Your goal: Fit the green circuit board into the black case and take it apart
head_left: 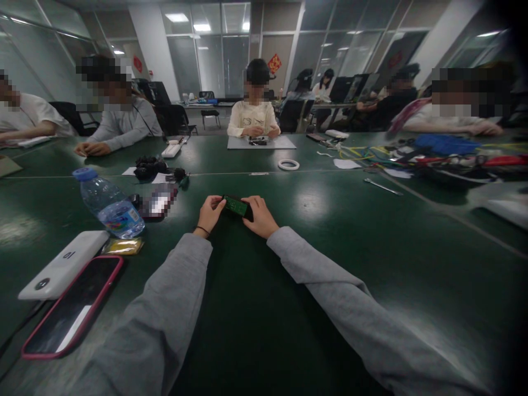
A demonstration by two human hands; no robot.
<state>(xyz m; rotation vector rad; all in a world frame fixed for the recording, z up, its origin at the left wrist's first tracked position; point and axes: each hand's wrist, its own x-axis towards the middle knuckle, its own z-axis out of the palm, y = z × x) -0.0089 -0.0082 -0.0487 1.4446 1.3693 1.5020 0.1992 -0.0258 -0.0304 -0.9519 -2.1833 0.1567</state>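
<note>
Between my two hands is a small green circuit board (236, 206) with a dark edge or casing around it. My left hand (209, 214) pinches its left end between thumb and fingers; a dark band circles that wrist. Curled over the right end, the fingers of my right hand (260, 215) grip the board there. It is tilted so its green face shows to me, just above the green table (247, 286). What lies behind the board is hidden.
To the left are a water bottle (109, 203), a yellow packet (122, 246), a white power bank (66, 264) and a pink-edged phone (74, 308). Farther off are a tape ring (288, 165), a metal tool (383, 187) and tangled cables (445, 154). Several people sit around.
</note>
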